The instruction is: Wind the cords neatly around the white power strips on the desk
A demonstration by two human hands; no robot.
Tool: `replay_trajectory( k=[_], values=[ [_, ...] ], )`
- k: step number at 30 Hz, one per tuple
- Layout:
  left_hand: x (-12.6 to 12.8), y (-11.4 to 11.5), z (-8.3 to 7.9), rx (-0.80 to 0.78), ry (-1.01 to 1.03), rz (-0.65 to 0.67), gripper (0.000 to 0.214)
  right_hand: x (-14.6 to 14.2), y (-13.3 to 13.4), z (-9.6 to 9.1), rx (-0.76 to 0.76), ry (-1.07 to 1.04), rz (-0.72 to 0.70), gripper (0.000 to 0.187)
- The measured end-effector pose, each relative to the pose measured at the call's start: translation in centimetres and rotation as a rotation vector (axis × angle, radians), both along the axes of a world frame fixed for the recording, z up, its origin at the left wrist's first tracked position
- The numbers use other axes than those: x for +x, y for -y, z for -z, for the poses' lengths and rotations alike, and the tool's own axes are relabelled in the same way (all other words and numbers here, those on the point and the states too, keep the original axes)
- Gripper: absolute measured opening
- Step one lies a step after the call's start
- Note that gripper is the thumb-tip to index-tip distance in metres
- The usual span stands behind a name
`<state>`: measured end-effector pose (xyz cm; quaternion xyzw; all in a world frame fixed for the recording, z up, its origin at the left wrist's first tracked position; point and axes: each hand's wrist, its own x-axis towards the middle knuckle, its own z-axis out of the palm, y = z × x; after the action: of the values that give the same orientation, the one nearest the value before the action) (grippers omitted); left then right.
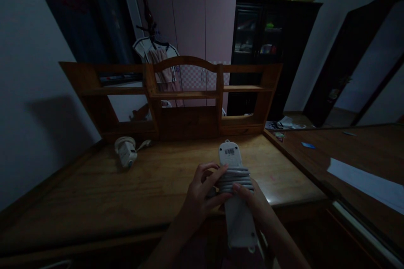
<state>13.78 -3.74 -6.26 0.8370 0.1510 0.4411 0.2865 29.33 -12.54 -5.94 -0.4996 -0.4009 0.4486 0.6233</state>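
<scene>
A long white power strip [232, 157] is held over the front edge of a wooden desk [94, 189], its back side up with a barcode label near the far end. Its grey cord [235, 178] is wound in several turns around the middle. My left hand [202, 195] curls its fingers around the coil from the left. My right hand [255, 201] grips the strip from the right, thumb pressed on the wound cord.
A small white device with a cable [126, 151] lies at the desk's back left. A wooden shelf unit [176, 96] stands along the rear. A darker table [362, 164] on the right carries white paper [366, 183]. The room is dim.
</scene>
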Motion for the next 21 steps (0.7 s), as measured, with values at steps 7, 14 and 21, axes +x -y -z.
replay_trajectory(
  k=[7,14,21],
  values=[
    [0.5,0.8,-0.8,0.168,-0.068,-0.228,0.054,0.1,-0.5,-0.7,-0.033,0.201,0.207,0.042],
    [2.9,5.3,-2.6,-0.655,0.275,0.096,0.063,-0.2,-0.9,-2.4,0.089,1.008,0.609,0.061],
    [6.2,3.5,-3.1,-0.958,0.567,-0.005,0.072,-1.4,-1.9,-2.7,0.238,1.360,0.553,0.064]
  ],
)
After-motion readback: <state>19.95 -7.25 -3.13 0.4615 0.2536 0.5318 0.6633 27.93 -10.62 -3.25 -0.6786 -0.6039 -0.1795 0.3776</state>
